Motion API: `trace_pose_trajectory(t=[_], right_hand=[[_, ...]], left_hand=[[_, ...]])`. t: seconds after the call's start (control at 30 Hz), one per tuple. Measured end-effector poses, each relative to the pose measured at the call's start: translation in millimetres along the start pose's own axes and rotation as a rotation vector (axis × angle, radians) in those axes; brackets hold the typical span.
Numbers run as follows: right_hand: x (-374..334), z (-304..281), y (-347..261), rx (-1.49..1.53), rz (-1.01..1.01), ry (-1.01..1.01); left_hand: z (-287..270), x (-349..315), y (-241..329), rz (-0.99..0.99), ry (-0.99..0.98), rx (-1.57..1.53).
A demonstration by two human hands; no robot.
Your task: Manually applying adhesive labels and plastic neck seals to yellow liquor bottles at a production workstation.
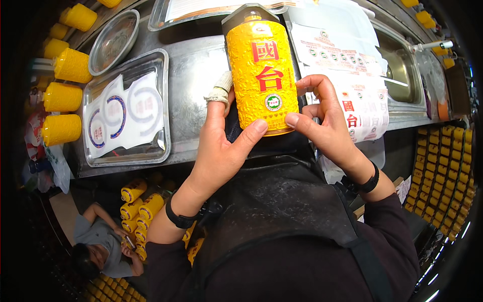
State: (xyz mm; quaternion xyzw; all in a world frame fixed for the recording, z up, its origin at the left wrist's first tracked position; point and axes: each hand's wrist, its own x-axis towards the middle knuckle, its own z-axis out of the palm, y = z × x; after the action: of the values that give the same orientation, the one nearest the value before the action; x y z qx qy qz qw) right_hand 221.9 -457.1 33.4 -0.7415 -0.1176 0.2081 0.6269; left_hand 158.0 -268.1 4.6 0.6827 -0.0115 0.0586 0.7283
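Between my two hands stands a yellow embossed bottle [241, 83] with red characters and a small round green-and-white emblem low on its front. My left hand [220, 133] grips its lower left side, the thumb pressed near the bottom edge. A white wrapping covers one of that hand's fingertips. From the right, my right hand [327, 118] holds the bottle, thumb by the lower right corner and index finger bent against the side. Right of the bottle lie printed decal sheets [370, 103] bearing red characters and round emblems.
A metal tray [166, 126] with curved blue decals on white paper lies left. Behind it sits a round metal bowl [132, 38]. Yellow bottles [63, 129] line the far left. A sink [402, 83] is at the right. Another person [108, 241] is at lower left near stacked bottles.
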Motion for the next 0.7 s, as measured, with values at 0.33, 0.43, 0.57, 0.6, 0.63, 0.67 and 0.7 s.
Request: trace_pose_trajectory(t=[0.33, 0.43, 0.57, 0.6, 0.63, 0.67, 0.7], right_hand=[[0.4, -0.5, 1.0, 0.015, -0.008, -0.005], [0.7, -0.5, 0.9, 0.022, -0.011, -0.009], [0.3, -0.7, 0.1, -0.003, -0.011, -0.011], [0.1, -1.2, -0.2, -0.015, -0.010, -0.020], [0.1, -1.8, -0.5, -0.010, -0.007, -0.017], [0.1, -2.5, -0.7, 0.051, 0.014, -0.019], [0.2, -3.1, -0.7, 0.109, 0.036, -0.029]], left_hand=[[1.0, -0.2, -2.5, 0.006, 0.006, -0.004], [1.3, -0.5, -3.1, -0.010, 0.011, -0.021], [-0.7, -0.8, -2.7, 0.001, 0.000, -0.007], [-2.1, -1.0, -2.4, -0.026, -0.002, -0.037], [-3.7, -1.1, -2.0, -0.056, -0.006, -0.060], [-5.8, -1.3, -1.5, -0.054, -0.004, -0.066], [-8.1, -1.5, -1.1, -0.121, 0.013, -0.180]])
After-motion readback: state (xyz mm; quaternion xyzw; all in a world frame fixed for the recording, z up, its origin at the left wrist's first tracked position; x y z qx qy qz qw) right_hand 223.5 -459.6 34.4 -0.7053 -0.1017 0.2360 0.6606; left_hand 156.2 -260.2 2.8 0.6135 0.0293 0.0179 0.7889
